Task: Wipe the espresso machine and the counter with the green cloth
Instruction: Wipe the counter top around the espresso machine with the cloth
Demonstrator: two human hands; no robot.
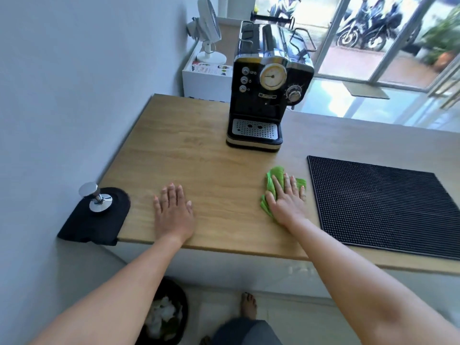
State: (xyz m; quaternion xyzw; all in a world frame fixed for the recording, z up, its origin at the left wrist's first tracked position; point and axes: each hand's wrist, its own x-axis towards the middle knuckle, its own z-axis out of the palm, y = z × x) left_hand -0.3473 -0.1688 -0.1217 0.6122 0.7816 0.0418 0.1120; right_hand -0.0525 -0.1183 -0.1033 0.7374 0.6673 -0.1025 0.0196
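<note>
A black and chrome espresso machine (pixel 270 88) stands upright at the back of the wooden counter (pixel 199 155). In front of it and a little to the right lies the crumpled green cloth (pixel 275 175). My right hand (pixel 286 199) lies flat on the cloth with straight fingers, pressing it onto the counter. My left hand (pixel 173 210) rests palm down on the bare wood near the front edge, fingers spread, holding nothing.
A black ribbed rubber mat (pixel 383 207) covers the counter to the right of the cloth. At the front left corner a metal tamper (pixel 95 197) stands on a black pad (pixel 97 220). A white wall runs along the left. A bin (pixel 164 314) sits on the floor below.
</note>
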